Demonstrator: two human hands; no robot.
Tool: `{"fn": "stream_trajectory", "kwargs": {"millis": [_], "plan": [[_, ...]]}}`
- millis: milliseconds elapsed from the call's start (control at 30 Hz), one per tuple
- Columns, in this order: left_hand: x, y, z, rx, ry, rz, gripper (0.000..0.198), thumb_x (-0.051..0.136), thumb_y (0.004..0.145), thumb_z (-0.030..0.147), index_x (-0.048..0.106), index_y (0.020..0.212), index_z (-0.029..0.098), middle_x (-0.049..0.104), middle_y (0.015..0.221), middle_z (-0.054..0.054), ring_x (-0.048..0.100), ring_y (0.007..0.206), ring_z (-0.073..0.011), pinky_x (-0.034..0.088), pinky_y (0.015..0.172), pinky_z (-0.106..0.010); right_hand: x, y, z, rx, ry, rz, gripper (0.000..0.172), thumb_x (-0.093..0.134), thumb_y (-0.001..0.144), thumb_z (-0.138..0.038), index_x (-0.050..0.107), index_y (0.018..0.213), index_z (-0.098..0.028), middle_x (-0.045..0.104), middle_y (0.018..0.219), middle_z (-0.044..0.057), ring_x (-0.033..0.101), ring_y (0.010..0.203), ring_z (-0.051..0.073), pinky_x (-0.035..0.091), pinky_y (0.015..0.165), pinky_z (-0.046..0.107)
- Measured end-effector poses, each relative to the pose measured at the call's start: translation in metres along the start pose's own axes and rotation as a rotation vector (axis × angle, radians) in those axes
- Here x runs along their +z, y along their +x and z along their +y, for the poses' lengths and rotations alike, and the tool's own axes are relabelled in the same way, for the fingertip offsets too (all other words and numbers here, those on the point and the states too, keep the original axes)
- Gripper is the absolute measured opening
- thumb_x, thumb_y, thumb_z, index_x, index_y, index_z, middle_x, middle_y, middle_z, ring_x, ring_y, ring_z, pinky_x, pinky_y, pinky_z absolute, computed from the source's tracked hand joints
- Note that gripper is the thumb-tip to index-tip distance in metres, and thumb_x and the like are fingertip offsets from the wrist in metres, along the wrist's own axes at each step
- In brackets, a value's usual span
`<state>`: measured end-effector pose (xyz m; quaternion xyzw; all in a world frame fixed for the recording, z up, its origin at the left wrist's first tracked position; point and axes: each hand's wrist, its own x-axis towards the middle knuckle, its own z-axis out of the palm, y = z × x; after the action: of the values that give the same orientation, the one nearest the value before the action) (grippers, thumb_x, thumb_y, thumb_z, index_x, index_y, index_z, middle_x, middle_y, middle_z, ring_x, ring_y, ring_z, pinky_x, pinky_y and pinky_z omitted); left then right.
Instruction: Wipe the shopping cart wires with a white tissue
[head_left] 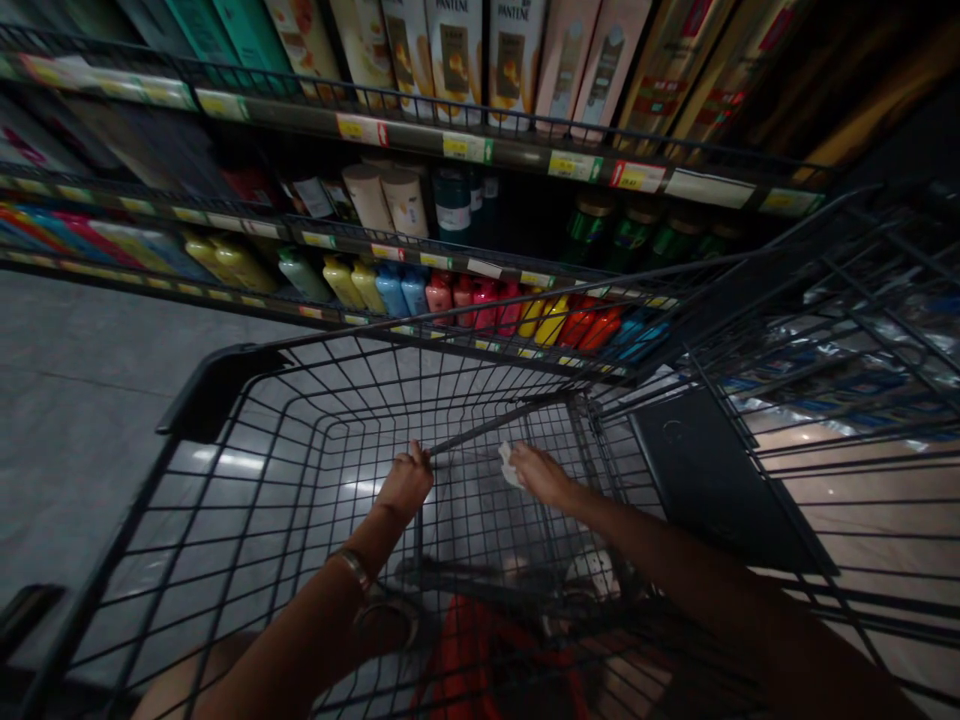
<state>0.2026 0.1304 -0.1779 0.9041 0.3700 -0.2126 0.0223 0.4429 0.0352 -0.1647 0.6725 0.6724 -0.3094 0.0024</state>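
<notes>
Both my arms reach down into a dark wire shopping cart (279, 500). My left hand (405, 484), with a metal band on its wrist, is closed at the end of a thin dark metal bar (480, 430) that slants across the inside of the cart. My right hand (541, 476) pinches a crumpled white wipe or tissue (511, 466), held over the wire mesh to the right of my left hand. Whether the wipe touches the wires, I cannot tell.
Beyond the cart, store shelves (285, 228) carry shampoo boxes (454, 60) and colourful pump bottles (491, 303). A black panel (724, 475) is fixed at the cart's right. Something red (480, 660) shows below the mesh. Grey floor (97, 370) lies to the left.
</notes>
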Motion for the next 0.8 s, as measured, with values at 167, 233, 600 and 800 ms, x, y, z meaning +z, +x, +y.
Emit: {"fn": "stream_trajectory", "kwargs": {"millis": [167,233,600,800], "plan": [[-0.003,-0.001,0.000,0.003,0.016,-0.015,0.044,0.043,0.096,0.017,0.054,0.135,-0.001,0.046,0.141,-0.039,0.066,0.101,-0.0331,0.056,0.080,-0.045,-0.020,0.061,-0.023,0.153,0.045,0.205,0.039,0.044,0.090,-0.002,0.065,0.119,-0.016,0.062,0.127,0.011,0.060,0.113,0.019,0.047,0.097,0.026],[-0.003,-0.001,0.000,0.005,0.022,-0.016,0.044,0.040,0.096,0.015,0.054,0.134,-0.001,0.046,0.141,-0.039,0.066,0.101,-0.0327,0.056,0.080,-0.044,-0.017,0.072,-0.037,0.162,0.046,0.193,0.039,0.041,0.091,-0.002,0.067,0.117,-0.014,0.063,0.125,0.013,0.061,0.113,0.020,0.046,0.098,0.028],[-0.009,-0.006,0.017,-0.111,0.049,0.019,0.046,0.037,0.092,0.011,0.055,0.132,-0.003,0.053,0.135,-0.037,0.063,0.109,-0.0385,0.054,0.082,-0.053,0.040,-0.002,-0.044,-0.142,0.014,-0.018,0.032,0.050,0.082,-0.001,0.070,0.103,-0.014,0.066,0.115,0.012,0.062,0.104,0.023,0.048,0.091,0.032],[-0.027,-0.001,0.056,-0.026,0.030,0.034,0.043,0.032,0.092,0.007,0.066,0.119,0.000,0.059,0.131,-0.031,0.060,0.117,-0.0349,0.049,0.090,-0.049,0.035,-0.038,-0.034,-0.315,0.056,-0.182,0.033,0.056,0.078,-0.004,0.071,0.104,-0.019,0.067,0.105,0.005,0.062,0.092,0.018,0.049,0.084,0.026]]}}
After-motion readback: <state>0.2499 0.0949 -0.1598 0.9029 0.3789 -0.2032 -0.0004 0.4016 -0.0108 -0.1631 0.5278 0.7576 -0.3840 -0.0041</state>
